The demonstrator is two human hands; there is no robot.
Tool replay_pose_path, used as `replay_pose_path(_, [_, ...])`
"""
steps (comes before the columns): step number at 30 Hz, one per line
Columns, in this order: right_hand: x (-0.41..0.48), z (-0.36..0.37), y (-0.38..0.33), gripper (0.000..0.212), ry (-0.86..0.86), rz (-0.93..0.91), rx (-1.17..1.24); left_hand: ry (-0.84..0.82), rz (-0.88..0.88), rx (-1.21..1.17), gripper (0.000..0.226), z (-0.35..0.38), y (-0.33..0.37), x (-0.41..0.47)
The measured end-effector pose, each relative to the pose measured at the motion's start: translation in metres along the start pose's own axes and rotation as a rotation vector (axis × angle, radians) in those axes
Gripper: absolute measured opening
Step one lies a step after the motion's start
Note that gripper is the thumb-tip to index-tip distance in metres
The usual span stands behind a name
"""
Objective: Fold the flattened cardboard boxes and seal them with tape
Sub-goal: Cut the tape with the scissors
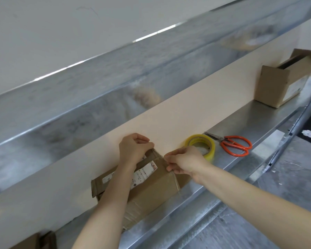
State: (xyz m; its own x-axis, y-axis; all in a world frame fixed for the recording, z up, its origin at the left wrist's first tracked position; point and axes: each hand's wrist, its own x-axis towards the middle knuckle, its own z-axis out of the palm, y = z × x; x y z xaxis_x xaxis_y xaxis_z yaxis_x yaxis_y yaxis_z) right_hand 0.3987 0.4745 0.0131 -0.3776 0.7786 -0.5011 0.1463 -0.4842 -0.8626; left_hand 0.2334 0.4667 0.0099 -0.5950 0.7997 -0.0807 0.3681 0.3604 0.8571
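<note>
Head view, metal shelf [258, 114], cream wall [187, 105], left grip [133, 148] and right grip [185, 161] clamped on box [156, 187]

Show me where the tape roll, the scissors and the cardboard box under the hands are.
tape roll [211, 152]: head view, on its yellow outer wall.
scissors [223, 143]: head view, on an orange handle near the pivot.
cardboard box [151, 187]: head view, on its bare top face.

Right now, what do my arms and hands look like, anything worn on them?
Left grip and right grip are bare hands: no gloves, rings or watch visible. Left forearm and right forearm are uncovered, no sleeve in view.
</note>
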Motion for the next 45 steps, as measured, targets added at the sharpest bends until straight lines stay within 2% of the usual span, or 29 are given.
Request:
replay_pose_path(9, [0.002,-0.002,-0.004,0.012,0.018,-0.086,-0.168,-0.051,0.014,0.004,0.018,-0.004,-0.001,0.002])
replay_pose_path(16, [0.003,-0.001,0.0,0.013,-0.003,-0.045,-0.062,-0.178,0.039,0.055,0.014,-0.01,-0.002,0.006])
replay_pose_path(21, [0.003,0.0,0.002,0.012,0.007,-0.054,-0.055,-0.315,0.056,0.133,0.02,-0.014,0.003,0.009])
replay_pose_path(26, [0.004,0.0,0.006,0.011,0.018,-0.056,-0.015,-0.355,0.124,0.231,0.033,-0.019,0.003,0.006])
replay_pose_path(28, [0.002,0.0,0.007,0.01,0.022,-0.052,0.013,-0.353,0.122,0.21,0.03,-0.021,0.005,0.002])
replay_pose_path(31, [0.0,0.0,0.007,0.01,0.021,-0.043,0.065,-0.441,0.152,0.196,0.019,-0.026,0.005,-0.003])
replay_pose_path(33, [-0.002,0.0,0.007,0.009,0.021,-0.044,0.078,-0.487,0.182,0.24,0.027,-0.031,0.003,-0.004])
replay_pose_path(37, [-0.003,0.001,0.007,0.007,0.031,-0.042,0.076,-0.5,0.226,0.344,0.05,-0.033,0.0,-0.001])
replay_pose_path(45, [-0.003,0.001,0.009,0.008,0.062,-0.065,0.097,-0.429,0.375,0.351,0.05,-0.027,-0.01,0.001])
